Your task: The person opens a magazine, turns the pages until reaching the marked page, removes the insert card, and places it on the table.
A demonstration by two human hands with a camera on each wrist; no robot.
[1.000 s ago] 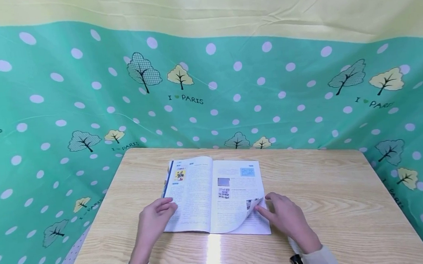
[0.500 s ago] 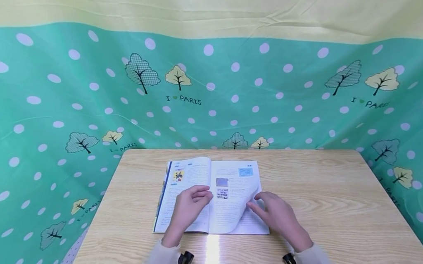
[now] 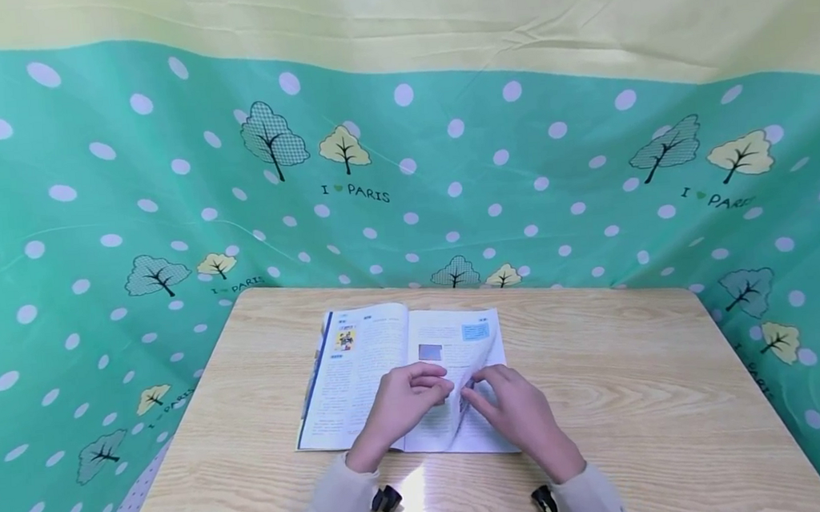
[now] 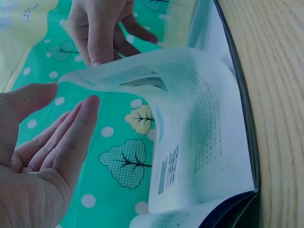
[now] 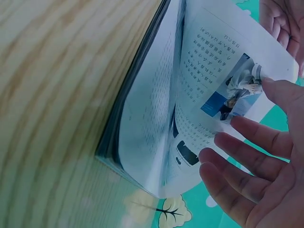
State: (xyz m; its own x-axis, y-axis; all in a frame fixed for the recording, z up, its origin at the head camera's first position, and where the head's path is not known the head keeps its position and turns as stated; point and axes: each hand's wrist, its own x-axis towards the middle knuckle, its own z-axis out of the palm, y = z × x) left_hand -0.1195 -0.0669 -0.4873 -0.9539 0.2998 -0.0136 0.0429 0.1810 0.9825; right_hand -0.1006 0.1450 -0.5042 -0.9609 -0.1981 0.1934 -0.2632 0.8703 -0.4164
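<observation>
An open book (image 3: 348,389) with printed text and small pictures lies on the wooden table. One right-hand page (image 4: 199,109) stands lifted and curves toward the left; its underside (image 5: 213,61), with a photo, shows in the right wrist view. Against that underside are the spread fingers and thumb tip of my right hand (image 3: 519,408), fairly straight. My left hand (image 3: 403,405) hovers over the book from the left, thumb and fingers apart. In the left wrist view the lifted page's corner reaches right to the left thumb tip.
The wooden table (image 3: 630,383) extends on both sides of the book. Behind it hangs a green dotted curtain (image 3: 351,244) with trees and lettering. Black wrist devices (image 3: 386,500) sit at both pale sleeves (image 3: 342,498).
The right hand has moved left, raising the page from a curled corner to nearly upright. My left hand has left the book's left edge and come across to meet the page.
</observation>
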